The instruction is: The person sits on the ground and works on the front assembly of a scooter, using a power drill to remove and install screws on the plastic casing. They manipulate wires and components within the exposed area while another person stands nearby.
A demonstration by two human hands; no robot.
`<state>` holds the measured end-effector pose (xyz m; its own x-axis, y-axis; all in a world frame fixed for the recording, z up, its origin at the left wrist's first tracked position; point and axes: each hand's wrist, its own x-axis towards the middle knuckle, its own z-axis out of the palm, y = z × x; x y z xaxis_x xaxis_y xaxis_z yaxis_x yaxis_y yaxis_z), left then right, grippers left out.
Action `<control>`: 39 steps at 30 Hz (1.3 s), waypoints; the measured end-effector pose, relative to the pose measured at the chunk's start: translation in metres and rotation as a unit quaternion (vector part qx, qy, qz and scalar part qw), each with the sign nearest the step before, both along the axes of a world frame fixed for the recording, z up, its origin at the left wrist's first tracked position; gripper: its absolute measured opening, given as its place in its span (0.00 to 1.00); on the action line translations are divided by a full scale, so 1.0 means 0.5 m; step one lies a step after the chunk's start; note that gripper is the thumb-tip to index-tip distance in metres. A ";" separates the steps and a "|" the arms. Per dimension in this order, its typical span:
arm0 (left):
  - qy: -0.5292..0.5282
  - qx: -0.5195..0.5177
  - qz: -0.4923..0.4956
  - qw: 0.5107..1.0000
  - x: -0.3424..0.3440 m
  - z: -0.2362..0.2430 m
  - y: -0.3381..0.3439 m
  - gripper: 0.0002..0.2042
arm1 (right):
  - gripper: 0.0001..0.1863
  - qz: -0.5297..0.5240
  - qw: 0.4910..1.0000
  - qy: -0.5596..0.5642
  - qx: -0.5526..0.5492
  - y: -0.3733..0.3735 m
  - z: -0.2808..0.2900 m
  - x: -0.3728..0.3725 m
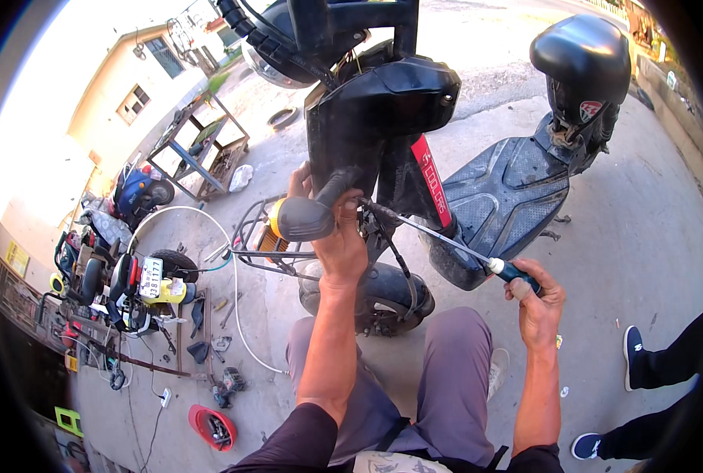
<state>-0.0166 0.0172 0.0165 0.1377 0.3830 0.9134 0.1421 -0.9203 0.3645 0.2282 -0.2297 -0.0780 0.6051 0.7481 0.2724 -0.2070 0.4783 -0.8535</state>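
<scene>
A black electric scooter (383, 110) stands in front of me, nose toward me, its front wheel (383, 296) between my knees. My left hand (337, 236) is closed around the black handlebar grip (332, 189) at the front of the scooter. My right hand (534, 303) holds a long screwdriver (446, 243) by its dark green handle. The thin metal shaft runs up and to the left, its tip at the steering column near my left hand. The scooter's footboard (509, 189) and black seat (580, 55) lie beyond.
A wire basket frame (261, 236) with an orange part lies left of the wheel. Parked scooters (131, 284), tools, a white hose (237, 307) and a red helmet (212, 426) fill the left ground. A metal rack (198, 150) stands farther back. Another person's legs and dark shoes (659, 370) are at right.
</scene>
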 end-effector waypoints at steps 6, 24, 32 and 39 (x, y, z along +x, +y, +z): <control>-0.019 -0.021 -0.028 0.999 0.003 0.006 -0.007 0.31 | 0.17 -0.001 0.999 -0.036 0.001 0.003 0.005 0.029; 0.013 0.003 0.022 1.000 -0.014 0.009 -0.002 0.33 | 0.14 0.065 0.991 -0.081 -0.087 0.062 0.102 0.129; 0.032 0.005 0.015 0.999 -0.018 0.013 0.000 0.34 | 0.13 0.115 0.989 0.056 -0.072 0.074 0.003 0.076; 0.024 -0.002 -0.004 1.000 -0.015 0.018 -0.007 0.38 | 0.14 0.130 0.985 0.089 -0.071 0.090 -0.029 0.076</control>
